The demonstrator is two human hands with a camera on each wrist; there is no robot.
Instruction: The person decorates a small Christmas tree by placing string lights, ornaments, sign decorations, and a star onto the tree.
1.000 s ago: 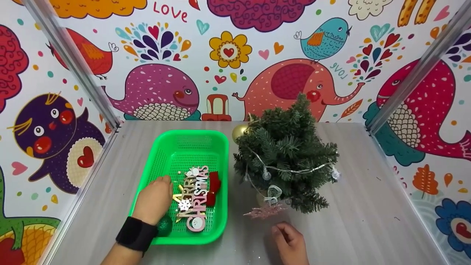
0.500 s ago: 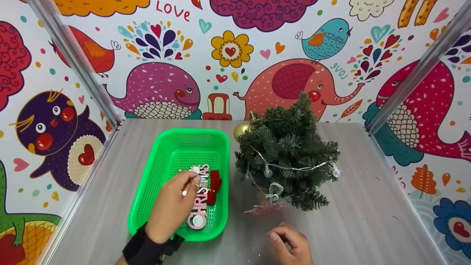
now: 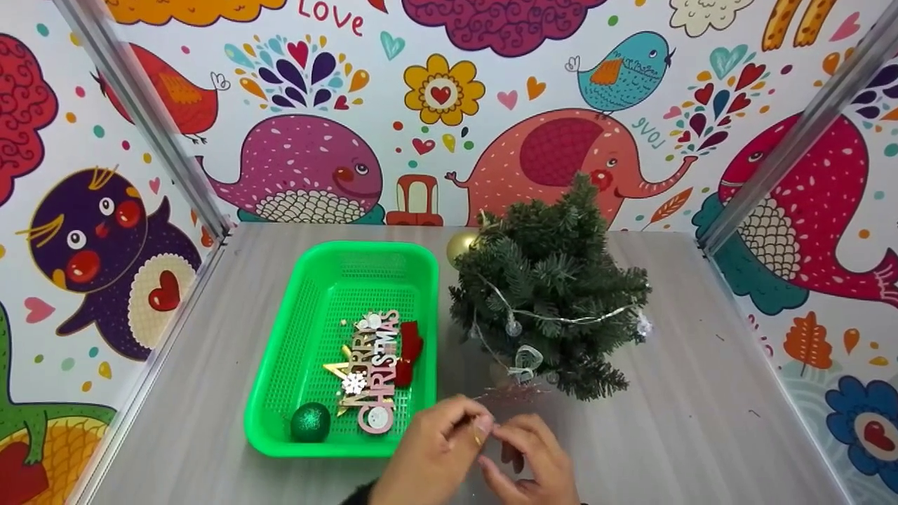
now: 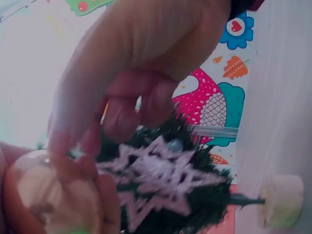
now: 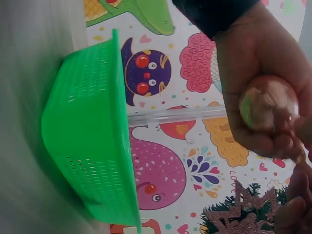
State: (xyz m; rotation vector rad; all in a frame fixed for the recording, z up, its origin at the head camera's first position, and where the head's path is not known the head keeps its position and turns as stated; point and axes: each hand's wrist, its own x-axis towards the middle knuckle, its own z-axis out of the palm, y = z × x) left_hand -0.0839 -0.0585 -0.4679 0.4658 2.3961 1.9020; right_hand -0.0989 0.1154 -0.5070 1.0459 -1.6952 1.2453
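My left hand (image 3: 435, 456) has moved in front of the tree and holds a shiny gold-coloured bauble (image 5: 268, 103), which its fingers hide in the head view. In the right wrist view the bauble rests against the palm, fingers curled about it. My right hand (image 3: 537, 459) meets the left one at the bauble's top, its fingers bent; whether it pinches the hanging loop is unclear. Just behind both hands, a pink glitter star (image 4: 146, 170) hangs on the small Christmas tree (image 3: 554, 280), partly hidden in the head view.
Left of the tree stands a green plastic basket (image 3: 432, 315). It contains a green glitter bauble (image 3: 310, 422), a "Merry Christmas" sign (image 3: 379, 379) and a red piece (image 3: 410, 344). Another gold bauble (image 3: 459, 249) hangs on the tree's left. Printed walls enclose the table.
My left hand has gone from the basket's left side, across it, to the front of the tree beside my right hand. The green bauble is now uncovered. The right hand has shifted slightly left.
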